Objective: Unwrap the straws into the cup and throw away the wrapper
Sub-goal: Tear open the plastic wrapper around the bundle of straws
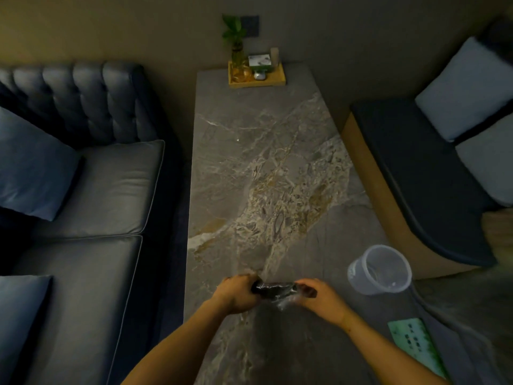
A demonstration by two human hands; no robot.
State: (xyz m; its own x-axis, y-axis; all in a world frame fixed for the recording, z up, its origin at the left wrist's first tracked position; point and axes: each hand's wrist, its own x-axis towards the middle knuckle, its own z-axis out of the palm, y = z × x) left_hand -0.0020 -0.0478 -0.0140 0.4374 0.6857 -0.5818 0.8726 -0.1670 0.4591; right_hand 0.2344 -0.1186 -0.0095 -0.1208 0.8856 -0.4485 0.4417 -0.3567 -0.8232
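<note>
A dark bundle of straws (pixel 274 289) in a clear, shiny plastic wrapper lies level between my two hands, just above the near part of the marble table (pixel 266 168). My left hand (pixel 238 294) is closed around the bundle's left end. My right hand (pixel 319 300) grips the right end, where loose clear wrapper bunches below the fingers. A clear plastic cup (pixel 380 269) stands upright at the table's right edge, to the right of my right hand and apart from it. It looks empty.
A dark leather sofa (pixel 91 195) with blue cushions runs along the left. A bench (pixel 422 176) with pale pillows sits on the right. A wooden tray (pixel 256 76) with a plant and small items stands at the table's far end. A green packet (pixel 416 345) lies near right.
</note>
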